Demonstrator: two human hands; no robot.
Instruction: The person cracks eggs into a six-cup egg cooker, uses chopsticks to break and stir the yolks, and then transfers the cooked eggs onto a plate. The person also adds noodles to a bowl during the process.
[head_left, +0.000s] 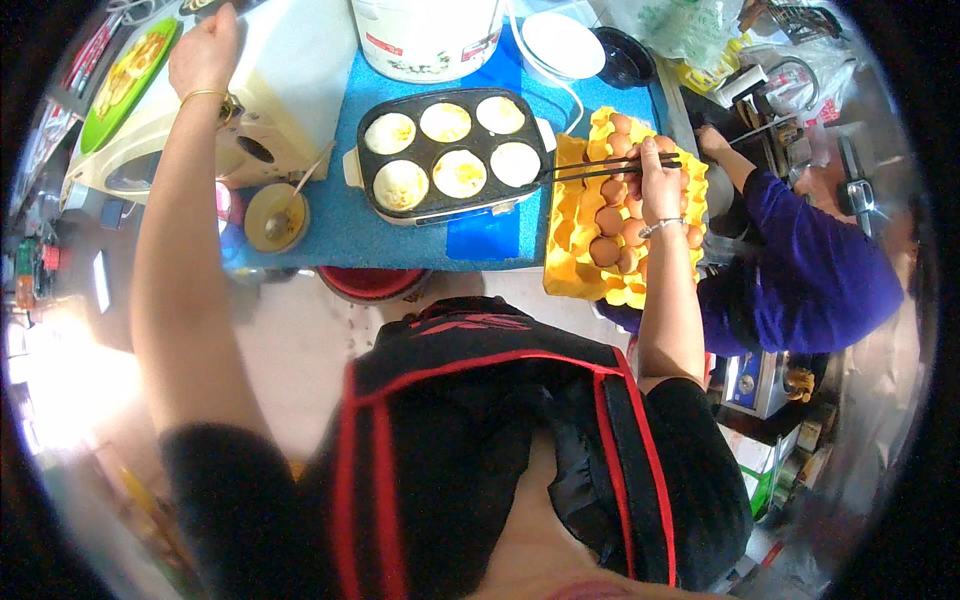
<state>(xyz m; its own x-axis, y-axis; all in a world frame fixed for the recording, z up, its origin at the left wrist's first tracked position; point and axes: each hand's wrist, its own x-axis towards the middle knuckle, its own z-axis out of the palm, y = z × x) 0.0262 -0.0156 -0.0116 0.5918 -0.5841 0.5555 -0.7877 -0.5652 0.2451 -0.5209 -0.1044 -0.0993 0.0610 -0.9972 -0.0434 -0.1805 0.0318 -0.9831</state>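
My right hand (657, 176) grips a pair of dark chopsticks (589, 171) above the egg tray. Their tips reach the lower right corner of a six-well electric pan, so I say several round wells in the black pan (454, 141). Each well holds a pale round of cooked egg or batter (460, 173), some with yellow patches. Up at the left, my left hand (204, 51) is curled over the cream-coloured appliance (277, 90); its fingertips are hidden. Brown eggs (609, 220) sit in the yellow egg tray (564, 255) under my right forearm.
A green plate (94, 135) of yellow cooked food lies at far left. Left of the pan stands a bowl (255, 238) with a ladle (277, 223). Behind are a white bucket-shaped container (427, 37) and white bowl (562, 45). Another person's purple sleeve (817, 262) is close right.
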